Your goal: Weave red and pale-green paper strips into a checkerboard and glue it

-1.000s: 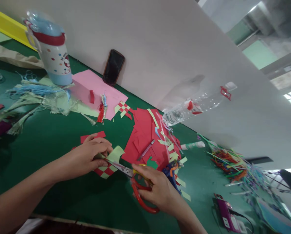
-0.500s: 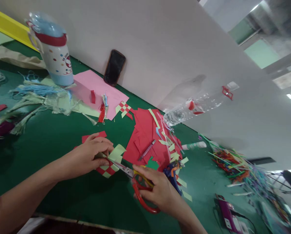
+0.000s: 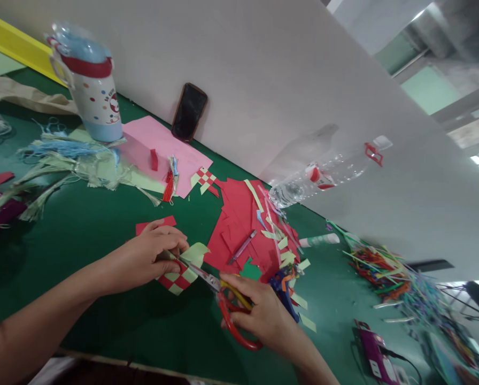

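My left hand (image 3: 149,256) pinches a woven red-and-pale-green paper square (image 3: 177,279) and holds it down on the green table (image 3: 87,235). A pale green flap (image 3: 195,252) sticks up from the weave beside my fingers. My right hand (image 3: 263,315) grips red-handled scissors (image 3: 231,313), fingers through the loops. The blades point left and close on the weave's edge just under the flap.
A pile of red paper (image 3: 239,224) with a pen (image 3: 242,247) lies beyond the hands. Farther off are a second woven square (image 3: 204,179), pink paper (image 3: 159,147), a phone (image 3: 189,111), a child's flask (image 3: 89,88), a plastic bottle (image 3: 323,174), a glue stick (image 3: 317,240) and coloured strips (image 3: 384,267).
The scissors have closed further along the weave's edge and the green flap has tipped a little to the right. Both hands stay in place.
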Motion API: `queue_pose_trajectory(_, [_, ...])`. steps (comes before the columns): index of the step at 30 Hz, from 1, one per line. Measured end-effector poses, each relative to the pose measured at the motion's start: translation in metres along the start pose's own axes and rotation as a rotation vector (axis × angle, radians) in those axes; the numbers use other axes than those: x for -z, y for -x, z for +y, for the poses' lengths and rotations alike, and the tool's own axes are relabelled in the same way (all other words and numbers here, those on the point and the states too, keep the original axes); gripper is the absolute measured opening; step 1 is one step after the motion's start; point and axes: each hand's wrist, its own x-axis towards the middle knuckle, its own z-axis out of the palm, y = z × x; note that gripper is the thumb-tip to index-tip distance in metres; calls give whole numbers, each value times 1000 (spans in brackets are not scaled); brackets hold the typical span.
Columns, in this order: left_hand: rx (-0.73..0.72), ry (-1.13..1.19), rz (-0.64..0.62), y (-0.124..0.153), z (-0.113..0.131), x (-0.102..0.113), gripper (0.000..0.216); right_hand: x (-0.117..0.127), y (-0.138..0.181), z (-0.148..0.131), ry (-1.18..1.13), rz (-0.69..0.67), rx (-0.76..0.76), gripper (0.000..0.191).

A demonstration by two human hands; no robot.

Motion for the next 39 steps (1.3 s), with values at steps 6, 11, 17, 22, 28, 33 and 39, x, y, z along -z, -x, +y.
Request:
queue_pose_trajectory(6, [71, 51, -8, 1, 2, 2, 36, 0, 7, 4, 54, 126, -4, 74])
queue_pose_trajectory(11, [135, 75, -72, 3, 3, 8, 67, -11, 12, 29, 264, 369, -13, 64])
queue_pose_trajectory(17, [-17, -298, 17, 16, -11, 1, 78, -33, 12, 58, 511, 517, -88, 61])
queue_pose_trajectory(22, [-168, -571, 320, 54, -27, -13, 54, -43, 7, 70, 545, 575, -106, 60])
queue_pose_trajectory(28, [-374, -764, 305, 96, -29, -52, 46, -47, -1, 71, 527, 578, -152, 59])
queue_pose_trajectory(33, [-442, -857, 247, 105, -27, -63, 61, -47, 7, 43, 598, 574, -124, 44])
queue_pose_trajectory(39, [-403, -795, 206, 121, -51, -71, 68, -70, 2, -5, 384, 551, 195, 26])
